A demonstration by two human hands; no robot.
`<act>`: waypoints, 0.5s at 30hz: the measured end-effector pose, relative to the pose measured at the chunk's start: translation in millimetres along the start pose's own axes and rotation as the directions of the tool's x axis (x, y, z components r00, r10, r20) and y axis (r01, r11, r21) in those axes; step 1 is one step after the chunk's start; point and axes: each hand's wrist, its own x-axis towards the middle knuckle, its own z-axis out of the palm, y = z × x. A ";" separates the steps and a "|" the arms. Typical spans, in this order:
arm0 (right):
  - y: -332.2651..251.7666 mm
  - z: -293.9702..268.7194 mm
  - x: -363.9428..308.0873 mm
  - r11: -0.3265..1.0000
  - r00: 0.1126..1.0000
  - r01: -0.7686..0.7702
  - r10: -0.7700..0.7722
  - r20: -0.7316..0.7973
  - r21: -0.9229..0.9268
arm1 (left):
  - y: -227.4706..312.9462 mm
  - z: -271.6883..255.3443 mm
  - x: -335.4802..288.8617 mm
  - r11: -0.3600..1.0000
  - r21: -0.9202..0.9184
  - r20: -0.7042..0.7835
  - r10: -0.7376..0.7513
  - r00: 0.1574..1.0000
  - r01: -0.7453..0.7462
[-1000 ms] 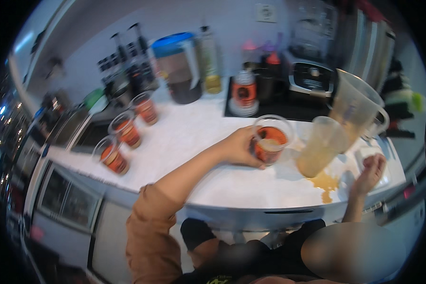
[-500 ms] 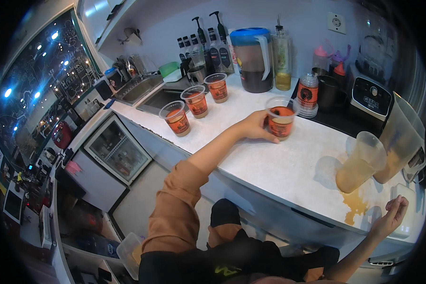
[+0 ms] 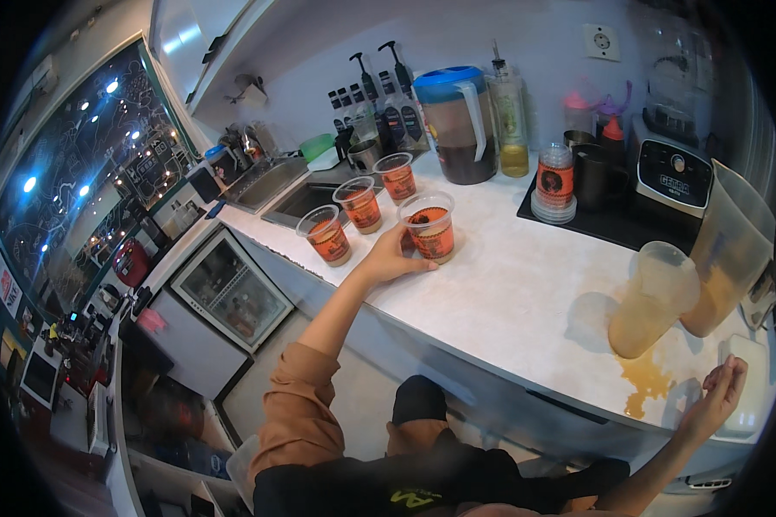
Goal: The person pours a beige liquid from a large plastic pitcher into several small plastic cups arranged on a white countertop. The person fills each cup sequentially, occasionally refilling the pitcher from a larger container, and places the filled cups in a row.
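My left hand (image 3: 397, 256) is wrapped round a clear plastic cup (image 3: 428, 226) with an orange printed band and a pale brown drink inside. The cup is upright at the worktop. Just left of it stand three matching cups: a near one (image 3: 326, 237), a middle one (image 3: 359, 207) and a far one (image 3: 396, 177). At the lower right, my right hand (image 3: 721, 392) is raised beside a flat white device (image 3: 744, 379), fingers loosely bent and nothing seen in them. A tilted translucent beaker (image 3: 651, 302) is near it, above a brown spill (image 3: 647, 383).
A large translucent jug (image 3: 724, 258) stands at the right, below a blender (image 3: 672, 177). Along the wall are a blue-lidded pitcher (image 3: 457, 129), an oil bottle (image 3: 513, 129), stacked cups (image 3: 554, 181) and several syrup bottles (image 3: 388, 112). A sink (image 3: 263, 177) is at the back left.
My left hand has moved the cup leftward along the worktop, close to the other three cups. My right hand has stayed about where it was. The view has shifted slightly.
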 end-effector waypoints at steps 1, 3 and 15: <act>0.1 -1.1 0.5 1.000 1.000 0.000 0.000 0.000 -0.009 | -0.2 1.1 -3.0 1.000 -0.010 -0.013 0.018 1.000 -0.018; 2.3 -1.0 0.4 1.000 1.000 0.001 -0.001 0.006 0.004 | -1.4 3.4 -21.2 0.990 0.101 -0.142 0.108 0.984 -0.094; 39.1 -39.6 27.7 0.995 0.995 -0.096 0.096 0.005 0.016 | -89.9 183.6 -328.2 0.737 0.321 -0.413 -0.456 0.789 0.594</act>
